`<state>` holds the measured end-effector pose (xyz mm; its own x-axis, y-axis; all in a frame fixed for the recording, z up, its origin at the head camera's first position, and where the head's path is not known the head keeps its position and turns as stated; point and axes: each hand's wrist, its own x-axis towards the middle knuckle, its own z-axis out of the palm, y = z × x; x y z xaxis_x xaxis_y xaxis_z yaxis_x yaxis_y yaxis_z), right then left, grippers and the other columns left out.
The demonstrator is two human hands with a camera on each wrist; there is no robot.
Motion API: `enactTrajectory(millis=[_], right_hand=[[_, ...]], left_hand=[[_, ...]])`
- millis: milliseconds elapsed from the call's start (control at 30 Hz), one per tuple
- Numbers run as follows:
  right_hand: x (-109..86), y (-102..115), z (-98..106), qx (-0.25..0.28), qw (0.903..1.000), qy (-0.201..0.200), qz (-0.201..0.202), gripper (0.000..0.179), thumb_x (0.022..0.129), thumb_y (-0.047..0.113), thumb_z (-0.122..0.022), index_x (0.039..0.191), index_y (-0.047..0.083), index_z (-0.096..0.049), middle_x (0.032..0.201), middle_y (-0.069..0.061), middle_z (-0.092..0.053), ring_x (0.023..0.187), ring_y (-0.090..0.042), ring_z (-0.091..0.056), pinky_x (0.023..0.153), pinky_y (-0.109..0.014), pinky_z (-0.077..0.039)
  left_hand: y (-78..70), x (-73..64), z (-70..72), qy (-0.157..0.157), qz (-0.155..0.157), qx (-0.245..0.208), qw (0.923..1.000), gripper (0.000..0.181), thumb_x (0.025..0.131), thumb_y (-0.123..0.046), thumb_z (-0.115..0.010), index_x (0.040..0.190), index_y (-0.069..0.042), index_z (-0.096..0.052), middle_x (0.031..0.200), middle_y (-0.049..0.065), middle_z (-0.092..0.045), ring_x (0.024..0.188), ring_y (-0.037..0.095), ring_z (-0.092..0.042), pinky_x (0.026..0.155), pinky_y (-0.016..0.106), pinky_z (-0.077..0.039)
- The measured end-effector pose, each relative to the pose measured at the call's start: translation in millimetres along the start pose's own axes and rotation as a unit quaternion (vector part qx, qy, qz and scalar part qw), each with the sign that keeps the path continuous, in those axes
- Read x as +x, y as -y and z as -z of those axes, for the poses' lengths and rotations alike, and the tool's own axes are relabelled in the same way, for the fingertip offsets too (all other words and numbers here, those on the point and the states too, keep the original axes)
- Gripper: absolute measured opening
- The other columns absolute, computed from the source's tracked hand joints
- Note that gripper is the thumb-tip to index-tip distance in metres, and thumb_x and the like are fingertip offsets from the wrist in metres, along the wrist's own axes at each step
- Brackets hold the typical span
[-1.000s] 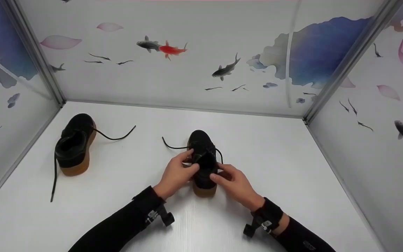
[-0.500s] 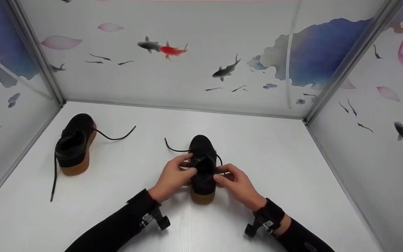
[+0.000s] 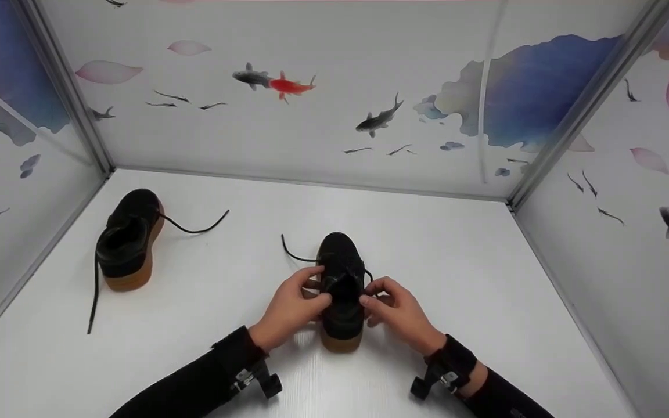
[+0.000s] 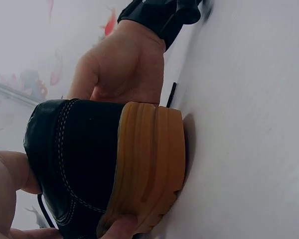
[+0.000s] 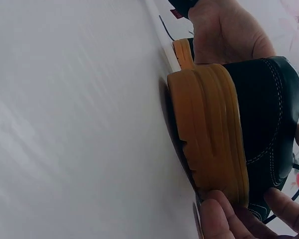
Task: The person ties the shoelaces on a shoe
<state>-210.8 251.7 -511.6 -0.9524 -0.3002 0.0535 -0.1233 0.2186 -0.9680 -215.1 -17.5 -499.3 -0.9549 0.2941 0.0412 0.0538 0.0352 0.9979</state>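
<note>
A black shoe (image 3: 340, 249) with a thick tan sole (image 4: 149, 149) stands upright on the white table, its toe pointing away from me. My left hand (image 3: 288, 305) grips its left side, thumb at the collar and the other fingers along the side. On the opposite side, my right hand (image 3: 401, 310) holds it with the thumb at the opening's edge and fingertips low on the sole (image 5: 209, 129). One loose lace (image 3: 299, 256) curves out to the left of the toe; another lace (image 3: 369, 273) hangs at the right, partly behind my right fingers.
The matching black shoe (image 3: 122, 264) stands at the table's far left, its laces (image 3: 198, 231) spread to both sides. White panels (image 3: 311, 145) printed with fish and petals wall the table (image 3: 456, 249) at the back, left and right.
Both hands have drawn the shoe toward me along the table, and its loose left lace came along. The other shoe has stayed in place. The head view has shifted slightly.
</note>
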Motion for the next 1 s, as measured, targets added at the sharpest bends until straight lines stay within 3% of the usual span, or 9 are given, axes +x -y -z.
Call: enactTrajectory(millis=[267,500,667,833,1000], right_hand=[[-2.0,1.3,-2.4,-0.014,0.9999,0.0,-0.001,0.027,0.109,0.022,-0.076,0.12,0.001,-0.063,0.11,-0.014,-0.067,0.081,-0.036,-0.076,0.067,-0.041,-0.067],[-2.9,2.0,-3.9,-0.021,0.9998,0.002,-0.007,0.026,0.108,0.019,-0.075,0.118,0.001,-0.059,0.098,-0.013,-0.073,0.081,-0.034,-0.076,0.063,-0.037,-0.065],[-2.9,2.3,-3.8,-0.029,0.9995,0.003,-0.009,0.026,0.108,0.02,-0.074,0.117,0.001,-0.059,0.1,-0.014,-0.073,0.081,-0.035,-0.076,0.064,-0.038,-0.065],[-1.1,0.8,-2.9,-0.034,0.9994,0.002,-0.003,0.027,0.108,0.02,-0.075,0.117,0.0,-0.06,0.101,-0.013,-0.073,0.081,-0.036,-0.075,0.066,-0.039,-0.066],[-0.4,-0.2,-2.6,-0.048,0.9988,-0.002,0.0,0.027,0.108,0.023,-0.076,0.117,0.001,-0.062,0.1,-0.011,-0.072,0.084,-0.032,-0.074,0.067,-0.039,-0.066]], left_hand=[[-1.1,-9.0,-2.2,0.01,-0.001,0.011,0.9999,0.069,0.097,-0.01,-0.072,0.161,0.002,-0.051,0.133,0.023,-0.068,0.107,0.025,-0.076,0.084,0.046,-0.068],[-0.3,-8.7,-1.2,0.016,-0.004,0.026,0.9995,0.067,0.097,-0.012,-0.072,0.16,0.001,-0.052,0.131,0.022,-0.068,0.108,0.026,-0.076,0.082,0.042,-0.068],[-0.4,-7.7,-0.7,0.022,-0.006,0.037,0.9991,0.066,0.096,-0.012,-0.072,0.158,0.0,-0.053,0.13,0.021,-0.066,0.106,0.026,-0.075,0.08,0.043,-0.068],[-0.2,-6.9,0.4,0.024,-0.01,0.071,0.9971,0.064,0.1,-0.019,-0.074,0.158,-0.001,-0.053,0.131,0.02,-0.064,0.104,0.028,-0.076,0.073,0.044,-0.068],[-0.1,-7.6,1.2,0.021,-0.027,0.121,0.992,0.062,0.102,-0.022,-0.073,0.157,0.0,-0.054,0.132,0.019,-0.063,0.108,0.03,-0.074,0.07,0.037,-0.067]])
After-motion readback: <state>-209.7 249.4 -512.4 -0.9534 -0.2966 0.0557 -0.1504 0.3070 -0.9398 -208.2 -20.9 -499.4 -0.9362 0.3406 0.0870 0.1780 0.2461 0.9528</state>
